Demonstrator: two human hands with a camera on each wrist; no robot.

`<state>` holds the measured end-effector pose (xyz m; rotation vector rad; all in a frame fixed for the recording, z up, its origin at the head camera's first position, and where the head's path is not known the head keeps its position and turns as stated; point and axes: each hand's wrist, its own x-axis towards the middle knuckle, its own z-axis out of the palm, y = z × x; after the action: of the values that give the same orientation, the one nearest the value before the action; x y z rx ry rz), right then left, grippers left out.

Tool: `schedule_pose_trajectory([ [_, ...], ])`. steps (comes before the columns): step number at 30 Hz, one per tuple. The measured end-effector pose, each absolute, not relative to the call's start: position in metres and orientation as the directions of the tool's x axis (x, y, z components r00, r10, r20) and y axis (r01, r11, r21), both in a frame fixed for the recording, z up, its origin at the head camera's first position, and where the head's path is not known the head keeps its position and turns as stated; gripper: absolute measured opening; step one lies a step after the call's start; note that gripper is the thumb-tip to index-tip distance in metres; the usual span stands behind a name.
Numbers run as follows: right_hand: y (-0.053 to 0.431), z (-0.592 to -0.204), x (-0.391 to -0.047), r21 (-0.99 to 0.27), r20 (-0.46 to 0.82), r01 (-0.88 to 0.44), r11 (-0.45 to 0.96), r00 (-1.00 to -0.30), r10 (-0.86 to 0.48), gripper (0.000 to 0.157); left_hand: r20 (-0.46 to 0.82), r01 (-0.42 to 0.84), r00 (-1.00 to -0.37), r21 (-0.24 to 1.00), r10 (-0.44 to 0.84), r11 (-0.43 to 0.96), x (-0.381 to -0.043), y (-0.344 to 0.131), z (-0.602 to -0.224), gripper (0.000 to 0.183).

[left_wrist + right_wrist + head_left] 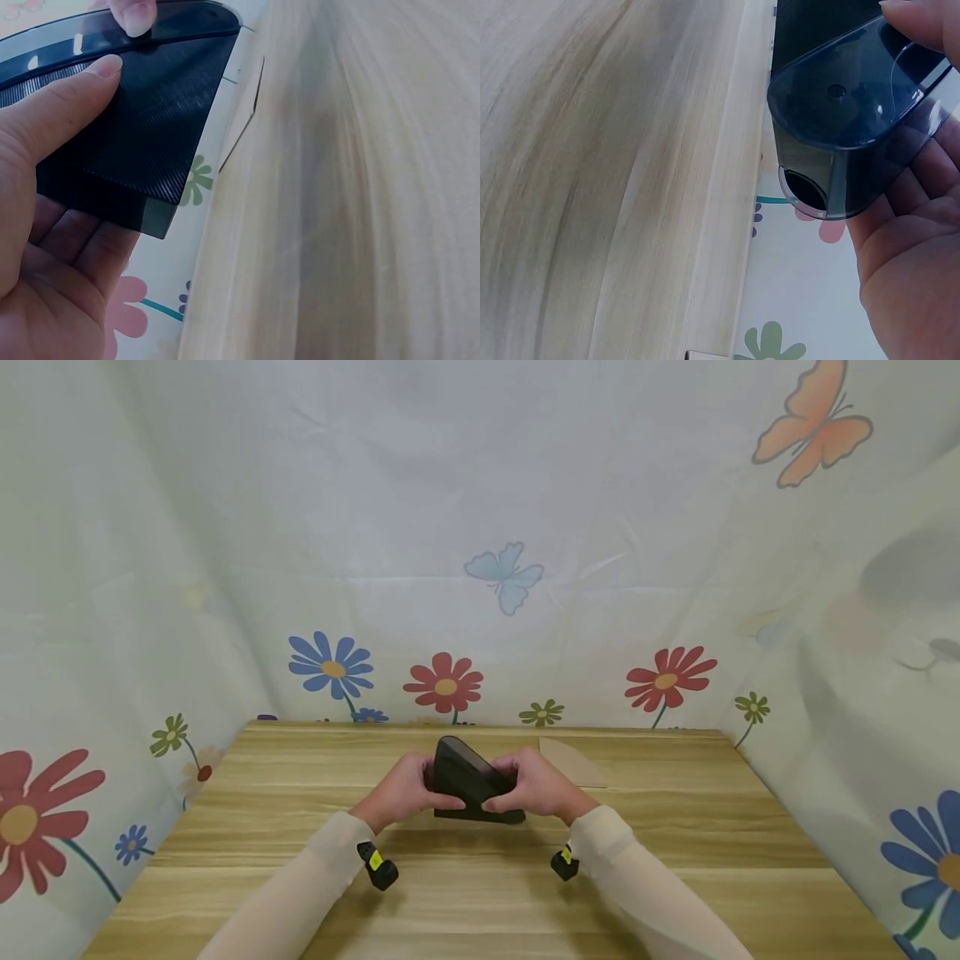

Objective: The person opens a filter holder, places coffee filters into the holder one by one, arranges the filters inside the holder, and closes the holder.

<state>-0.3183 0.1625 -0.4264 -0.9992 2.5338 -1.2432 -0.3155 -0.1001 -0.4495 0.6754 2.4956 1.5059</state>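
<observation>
Both hands hold a black fan-shaped case (467, 783) above the middle of the wooden table, one at each side. My left hand (405, 789) grips its left part, the thumb lying on the ribbed black face and the fingers curled underneath, as the left wrist view shows. On the other side my right hand (536, 785) has its thumb on a smoky clear plastic band (187, 21) along the curved edge. In the right wrist view, this clear rounded end (836, 112) of the case faces the camera, with the right fingers (911, 187) wrapped behind it.
A tan fan-shaped card piece (572, 764) lies on the table (465, 902) behind the right hand. Small black cameras (382, 872) hang at both wrists. A white curtain (375, 510) printed with flowers and butterflies surrounds the table's back and sides.
</observation>
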Motion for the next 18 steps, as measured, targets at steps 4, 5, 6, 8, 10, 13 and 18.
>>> schedule_pose_trajectory([
  [4, 0.162, -0.427, -0.316, -0.749, 0.15, -0.498, 0.437, -0.77, -0.62, 0.029, 0.118, 0.306, -0.891, 0.87, 0.439, 0.386, -0.313, -0.1, -0.454, 0.044],
  [5, 0.163, -0.427, -0.316, -0.75, 0.149, -0.497, 0.437, -0.77, -0.62, 0.029, 0.122, 0.308, -0.89, 0.872, 0.439, 0.381, -0.312, -0.1, -0.455, 0.044],
  [6, 0.163, -0.428, -0.315, -0.75, 0.149, -0.498, 0.436, -0.769, -0.621, 0.029, 0.123, 0.309, -0.89, 0.871, 0.44, 0.381, -0.311, -0.1, -0.455, 0.045],
  [8, 0.163, -0.43, -0.314, -0.753, 0.152, -0.499, 0.428, -0.766, -0.625, 0.028, 0.122, 0.312, -0.887, 0.869, 0.445, 0.383, -0.31, -0.1, -0.457, 0.046],
  [10, 0.163, -0.432, -0.313, -0.753, 0.153, -0.5, 0.427, -0.765, -0.626, 0.027, 0.118, 0.312, -0.886, 0.867, 0.449, 0.388, -0.308, -0.099, -0.459, 0.047],
  [13, 0.163, -0.435, -0.311, -0.748, 0.152, -0.5, 0.437, -0.769, -0.62, 0.025, 0.113, 0.311, -0.886, 0.864, 0.449, 0.396, -0.306, -0.099, -0.462, 0.047],
  [18, 0.163, -0.44, -0.309, -0.733, 0.137, -0.484, 0.478, -0.794, -0.593, 0.026, 0.123, 0.319, -0.881, 0.868, 0.456, 0.382, -0.305, -0.097, -0.469, 0.047],
])
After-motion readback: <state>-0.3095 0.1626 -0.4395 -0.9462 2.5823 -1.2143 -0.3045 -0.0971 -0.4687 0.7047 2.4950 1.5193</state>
